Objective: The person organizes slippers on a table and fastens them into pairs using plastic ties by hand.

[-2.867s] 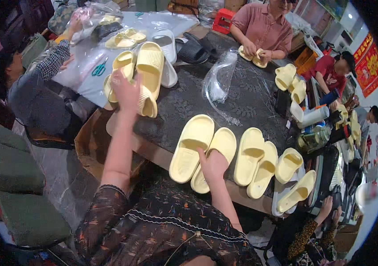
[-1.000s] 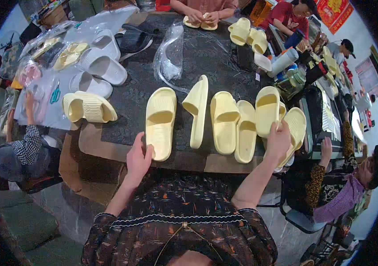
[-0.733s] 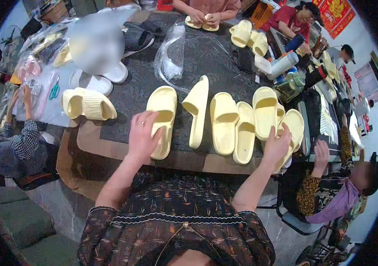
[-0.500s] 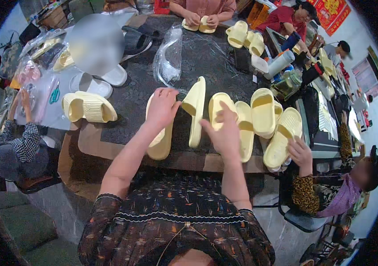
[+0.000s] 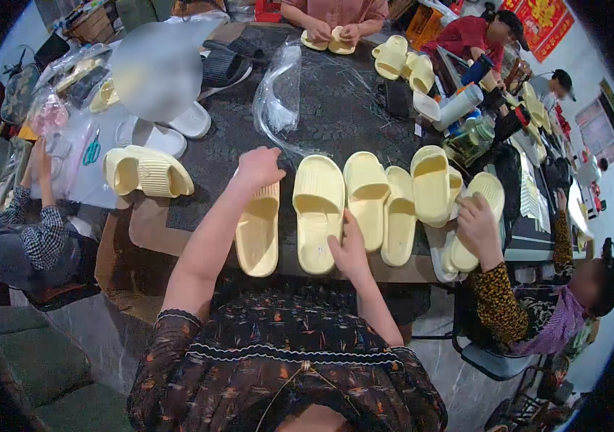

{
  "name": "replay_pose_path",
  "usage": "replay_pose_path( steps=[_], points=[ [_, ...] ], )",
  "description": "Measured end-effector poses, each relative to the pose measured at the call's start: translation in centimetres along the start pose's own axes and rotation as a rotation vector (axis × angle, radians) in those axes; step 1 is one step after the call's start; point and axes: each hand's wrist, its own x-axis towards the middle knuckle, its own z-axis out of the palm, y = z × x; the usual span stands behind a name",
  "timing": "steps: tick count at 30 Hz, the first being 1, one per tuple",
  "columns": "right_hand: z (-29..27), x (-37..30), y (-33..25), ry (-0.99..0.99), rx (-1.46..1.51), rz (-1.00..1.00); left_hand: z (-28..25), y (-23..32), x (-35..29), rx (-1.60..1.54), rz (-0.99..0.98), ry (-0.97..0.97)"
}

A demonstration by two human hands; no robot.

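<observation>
Pale yellow slide slippers lie in a row along the table's near edge. My left hand (image 5: 258, 170) is closed at the ribbed strap of the leftmost slipper (image 5: 257, 234), covering its toe. The middle slipper (image 5: 320, 194) lies sole down with its toe pointing away from me. My right hand (image 5: 351, 252) grips its right edge, thumb on the footbed and fingers at the side. Just right of those fingers lies another slipper (image 5: 366, 187), with a further slipper (image 5: 397, 216) beside it.
A co-worker's hand (image 5: 476, 223) holds a slipper (image 5: 485, 194) at right. A yellow pair (image 5: 150, 173) lies at left, near white slippers (image 5: 155, 137). Clear plastic wrap (image 5: 278, 93) lies farther back. Bottles (image 5: 462, 104) and a jar (image 5: 472, 137) crowd the right side.
The middle slipper has gone from standing on its side to lying flat. My right hand has moved down onto its edge. The co-worker at right has moved a slipper.
</observation>
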Motion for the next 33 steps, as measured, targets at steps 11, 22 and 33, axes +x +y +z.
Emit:
replay_pose_path(
  steps=[11,22,33],
  points=[
    [-1.0,1.4,-5.3,0.092,-0.565,-0.054,4.4,-0.4,1.3,-0.600,0.171,0.378],
    [0.2,9.7,-7.3,-0.095,-0.462,-0.319,3.9,-0.4,0.5,-0.960,-0.060,0.432],
    [0.3,0.9,-5.3,0.038,-0.709,-0.074,3.5,0.2,0.7,-0.549,0.037,0.323]
  ],
)
